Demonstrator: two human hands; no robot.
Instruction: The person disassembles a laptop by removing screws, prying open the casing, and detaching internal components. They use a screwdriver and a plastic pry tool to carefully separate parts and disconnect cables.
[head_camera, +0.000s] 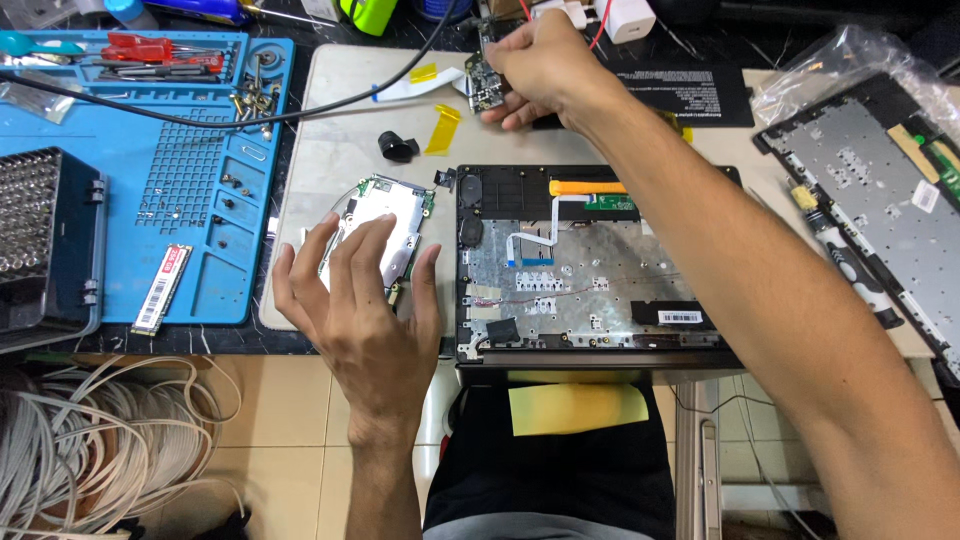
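Holding small circuit board (483, 85), right hand (545, 70); left hand (355, 300) spread.

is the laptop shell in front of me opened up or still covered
Opened up. The laptop shell lies with its cover off: bare metal shielding, a white ribbon cable and an orange pry tool show inside. The left hand rests on a separate circuit board beside it.

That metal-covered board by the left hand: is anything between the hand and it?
Nothing visible. The left hand already rests its fingertips on the metal-covered board. The right hand is elsewhere, holding a small circuit board.
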